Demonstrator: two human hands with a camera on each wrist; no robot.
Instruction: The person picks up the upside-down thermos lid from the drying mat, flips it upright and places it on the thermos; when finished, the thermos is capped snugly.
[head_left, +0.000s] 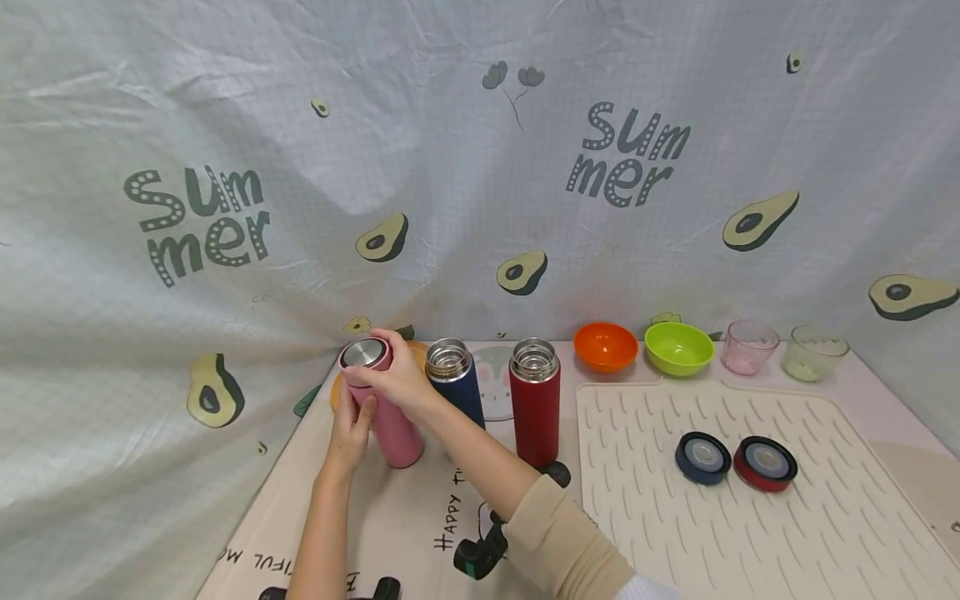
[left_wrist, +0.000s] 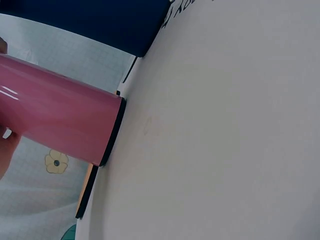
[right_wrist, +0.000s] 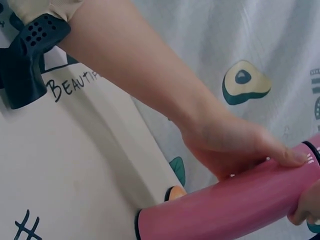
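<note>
A pink thermos (head_left: 395, 432) stands on the table at the left. My left hand (head_left: 349, 429) grips its upper body just below the lid. With thumb and fingers spread round the steel-topped lid (head_left: 366, 353), my right hand (head_left: 399, 377) holds it from the right side. The left wrist view shows the lower body of the pink thermos (left_wrist: 60, 112), its black base at the table. Beside it stand a navy thermos (head_left: 467, 392) and a red thermos (head_left: 536, 417), both without lids, their steel mouths showing. My right forearm crosses in front of the navy one.
A ridged cream mat (head_left: 637, 517) covers the table's right part, bearing a navy lid (head_left: 703, 458) and a red lid (head_left: 765, 464). Behind it stand an orange bowl (head_left: 606, 347), a green bowl (head_left: 678, 348), a pink glass (head_left: 750, 350) and a greenish glass (head_left: 815, 354). A printed curtain (head_left: 450, 167) hangs behind.
</note>
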